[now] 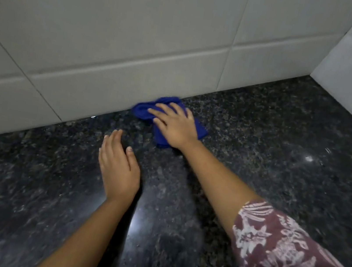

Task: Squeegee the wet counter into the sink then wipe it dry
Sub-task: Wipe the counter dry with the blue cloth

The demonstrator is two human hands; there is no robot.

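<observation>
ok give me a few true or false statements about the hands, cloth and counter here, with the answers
1. The right hand presses flat on a blue cloth. True.
2. The cloth lies at the front edge of the dark granite counter. False: it lies at the back, close to the white tiled wall.
3. The left hand holds a squeegee. False: it is empty, open over the counter.
4. The right arm wears a maroon patterned sleeve. True.
5. A sink shows beside the cloth. False: no sink is in view.

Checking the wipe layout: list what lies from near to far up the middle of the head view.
left hand → right hand pressed flat on the blue cloth → white tiled wall, all above the dark granite counter.
</observation>
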